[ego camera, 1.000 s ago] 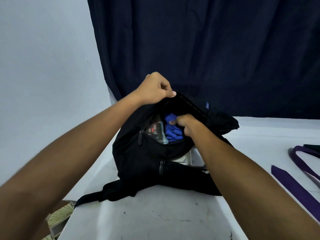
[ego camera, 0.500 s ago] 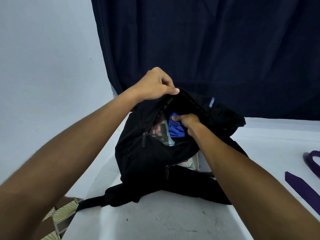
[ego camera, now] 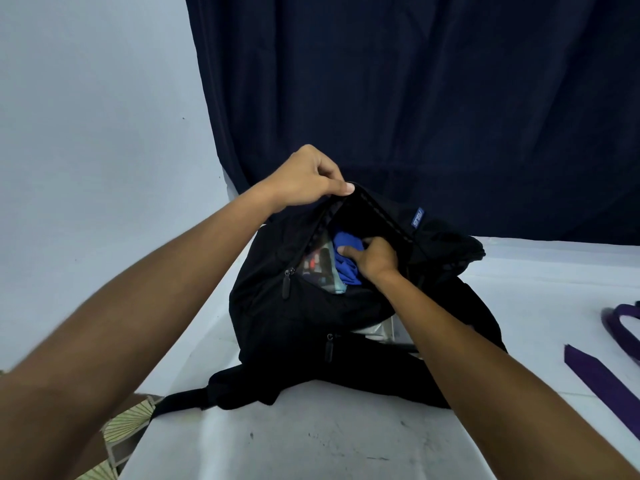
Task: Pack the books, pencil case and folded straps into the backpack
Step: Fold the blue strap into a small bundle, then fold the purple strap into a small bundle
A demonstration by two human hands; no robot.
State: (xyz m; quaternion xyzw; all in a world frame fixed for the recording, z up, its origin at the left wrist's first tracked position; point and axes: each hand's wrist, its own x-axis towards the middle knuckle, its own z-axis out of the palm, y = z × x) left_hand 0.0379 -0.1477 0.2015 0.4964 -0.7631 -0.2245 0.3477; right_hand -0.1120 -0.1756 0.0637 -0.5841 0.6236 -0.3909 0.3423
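Note:
A black backpack [ego camera: 304,317] stands open on the white table [ego camera: 311,438]. My left hand [ego camera: 308,178] pinches the top rim of its opening and holds it up. Inside the opening my right hand [ego camera: 374,258] grips a folded blue strap [ego camera: 346,261], its fingers curled round the cloth. Beside the strap, a book with a dark printed cover [ego camera: 318,265] stands upright in the bag. A purple strap [ego camera: 609,382] lies flat at the table's right edge.
A dark blue curtain [ego camera: 415,98] hangs behind the table, with a pale wall [ego camera: 86,133] to its left. The corner of another book [ego camera: 377,330] peeks out between the bag's folds. Patterned floor [ego camera: 128,427] shows past the table's left edge.
My right hand has pushed the blue strap a little deeper into the bag. My left hand keeps the rim raised. The view has shifted slightly left.

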